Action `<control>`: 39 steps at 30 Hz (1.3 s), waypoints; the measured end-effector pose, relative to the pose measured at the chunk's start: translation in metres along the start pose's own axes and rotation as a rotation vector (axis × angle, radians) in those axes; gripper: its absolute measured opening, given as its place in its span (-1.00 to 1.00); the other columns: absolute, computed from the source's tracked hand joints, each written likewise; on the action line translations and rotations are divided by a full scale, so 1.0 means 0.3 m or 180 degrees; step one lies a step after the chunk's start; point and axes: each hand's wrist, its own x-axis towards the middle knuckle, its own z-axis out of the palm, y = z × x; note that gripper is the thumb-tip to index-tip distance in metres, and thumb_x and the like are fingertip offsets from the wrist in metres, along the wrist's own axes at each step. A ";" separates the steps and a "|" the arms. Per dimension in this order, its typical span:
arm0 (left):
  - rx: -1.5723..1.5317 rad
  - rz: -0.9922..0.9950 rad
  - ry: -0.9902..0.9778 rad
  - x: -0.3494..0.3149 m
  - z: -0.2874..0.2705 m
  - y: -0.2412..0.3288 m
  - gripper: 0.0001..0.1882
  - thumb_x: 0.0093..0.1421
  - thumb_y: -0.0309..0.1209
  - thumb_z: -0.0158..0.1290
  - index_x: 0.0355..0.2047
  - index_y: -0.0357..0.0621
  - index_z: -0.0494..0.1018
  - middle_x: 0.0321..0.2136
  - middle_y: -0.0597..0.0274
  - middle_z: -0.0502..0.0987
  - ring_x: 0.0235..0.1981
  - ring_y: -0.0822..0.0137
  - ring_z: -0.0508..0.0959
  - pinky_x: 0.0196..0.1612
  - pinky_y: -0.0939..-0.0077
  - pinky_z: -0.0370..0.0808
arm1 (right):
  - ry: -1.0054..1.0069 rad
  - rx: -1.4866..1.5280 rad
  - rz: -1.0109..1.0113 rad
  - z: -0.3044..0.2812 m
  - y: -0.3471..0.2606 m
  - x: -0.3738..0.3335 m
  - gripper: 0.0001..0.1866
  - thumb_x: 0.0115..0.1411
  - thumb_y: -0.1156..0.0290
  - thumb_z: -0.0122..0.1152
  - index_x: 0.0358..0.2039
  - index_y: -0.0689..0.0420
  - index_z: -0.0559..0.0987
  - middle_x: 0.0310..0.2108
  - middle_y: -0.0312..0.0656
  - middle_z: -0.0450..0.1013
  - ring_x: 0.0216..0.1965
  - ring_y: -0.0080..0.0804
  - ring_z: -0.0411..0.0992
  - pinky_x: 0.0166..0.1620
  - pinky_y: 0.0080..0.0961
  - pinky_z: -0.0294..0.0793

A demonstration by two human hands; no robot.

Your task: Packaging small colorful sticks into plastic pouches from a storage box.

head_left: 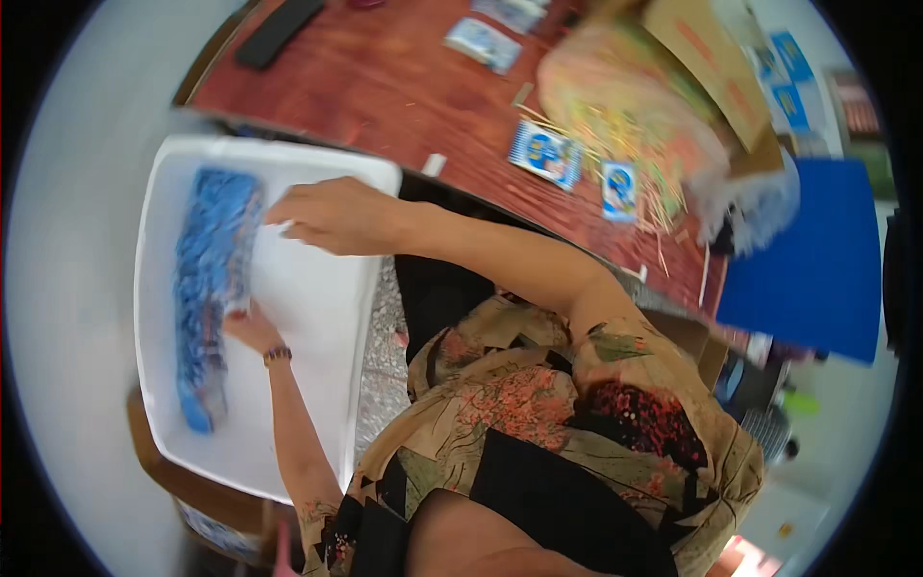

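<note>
L hand [252, 330] low in tub, fingertips bunched at R edge of the blue row [207, 279], prob. touching; whether grip has a pack or just presses, can't tell. R hand [336, 216] over upper part of tub, fingers curled in twd row, bit of white nr tips; blur, so can't say if grip is closed on anything. Row of packs, mostly blue, runs lengthwise along L side of tub [312, 337], close-set, edges a bit ragged; rest of tub floor bare white. Step in hand, my read: setting/straightening packs in row, both hands on same job. Next move, as judged, calls for light fingertip work: L steadying row edge, R squaring packs w/o shoving neighbours over. Beyond tub: red-brown desk [346, 106] w/ two loose blue-white packs, one lying nr mid-edge [544, 154], other [618, 190] by a spill of straw-coloured strips [659, 197]. Behind those, clear bag [769, 207] and open carton [711, 62]. Blue board [808, 260] off far R. Dark slab [279, 34] at desk's far L.
</note>
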 end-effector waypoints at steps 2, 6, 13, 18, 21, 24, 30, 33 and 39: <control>-0.0478 -0.0053 -0.0026 -0.010 -0.021 0.044 -0.74 0.14 -0.41 0.11 -0.34 -0.29 0.26 -0.36 0.14 0.27 -0.35 0.25 0.28 -0.27 0.38 0.34 | 0.0607 -0.0384 0.0574 -0.170 -0.033 -0.206 -0.79 0.15 0.45 0.15 -0.17 0.11 0.51 -0.24 -0.15 0.49 -0.20 -0.22 0.47 -0.14 -0.39 0.47; -0.0575 0.0460 -0.0185 -0.023 -0.004 0.281 -0.80 0.18 -0.44 0.06 -0.32 -0.25 0.27 -0.38 0.18 0.27 -0.34 0.29 0.30 -0.26 0.39 0.35 | 0.2198 -0.1469 0.2422 -0.426 -0.019 -0.750 -0.85 0.20 0.44 0.14 -0.23 0.17 0.54 -0.35 -0.16 0.51 -0.35 -0.43 0.47 -0.26 -0.54 0.44; -0.1660 0.1054 -0.0181 0.025 -0.040 0.674 -0.78 0.23 -0.42 0.05 -0.23 -0.30 0.31 -0.30 0.17 0.39 -0.25 0.38 0.41 -0.22 0.59 0.40 | 0.2680 -0.1746 0.4166 -0.624 0.028 -1.235 -0.66 0.07 0.23 0.28 -0.25 0.21 0.53 -0.47 -0.18 0.48 -0.48 -0.45 0.41 -0.40 -0.47 0.38; -0.1177 0.2226 -0.1184 -0.114 -0.055 1.013 -0.80 0.19 -0.53 0.03 -0.17 -0.29 0.40 -0.22 0.14 0.46 -0.19 0.28 0.46 -0.07 0.46 0.38 | 0.2093 -0.2554 0.4391 -0.620 0.111 -1.253 -0.55 -0.08 0.07 0.35 -0.46 0.21 0.45 -0.54 -0.10 0.43 -0.46 -0.20 0.43 -0.36 -0.29 0.37; -0.1237 0.2784 -0.1742 -0.243 -0.041 1.157 -0.80 0.15 -0.56 0.04 -0.19 -0.27 0.44 -0.24 0.11 0.48 -0.18 0.21 0.46 -0.06 0.43 0.36 | 0.2434 -0.1719 0.4516 -0.651 0.105 -1.266 -0.66 -0.04 0.16 0.32 -0.44 0.20 0.52 -0.52 -0.10 0.49 -0.46 -0.19 0.47 -0.36 -0.27 0.41; -0.1263 0.2528 -0.2305 -0.334 0.019 1.230 -0.77 0.16 -0.52 0.04 -0.15 -0.26 0.44 -0.24 0.12 0.49 -0.19 0.25 0.48 -0.07 0.44 0.38 | 0.3293 -0.0369 0.3790 -0.664 0.137 -1.319 -0.76 0.04 0.27 0.26 -0.43 0.20 0.52 -0.57 -0.14 0.48 -0.54 -0.36 0.45 -0.43 -0.41 0.39; -0.1420 0.1844 -0.2670 -0.464 0.231 1.439 -0.70 0.15 -0.43 0.11 -0.11 -0.28 0.42 -0.24 0.09 0.47 -0.34 0.30 0.52 -0.21 0.45 0.45 | 0.3602 0.0460 0.3029 -0.746 0.136 -1.251 -0.94 0.08 0.60 0.23 -0.41 0.22 0.52 -0.57 -0.36 0.45 -0.53 -0.69 0.36 -0.44 -0.73 0.33; -0.0911 0.1707 -0.2654 -0.468 0.355 1.445 -0.70 0.17 -0.39 0.09 -0.10 -0.27 0.44 -0.23 0.12 0.49 -0.24 0.32 0.51 -0.17 0.50 0.43 | 0.3154 0.1468 0.2357 -0.800 0.121 -1.207 -0.95 0.10 0.54 0.22 -0.40 0.23 0.53 -0.52 -0.31 0.48 -0.48 -0.66 0.41 -0.40 -0.71 0.37; -0.1032 0.1354 -0.2897 -0.520 0.399 1.416 -0.70 0.20 -0.40 0.06 -0.11 -0.36 0.44 -0.27 0.16 0.54 -0.29 0.45 0.51 -0.25 0.59 0.46 | 0.2051 0.1200 0.2375 -0.766 0.220 -0.982 -0.87 0.04 0.51 0.25 -0.37 0.26 0.55 -0.53 -0.30 0.47 -0.44 -0.64 0.40 -0.36 -0.66 0.37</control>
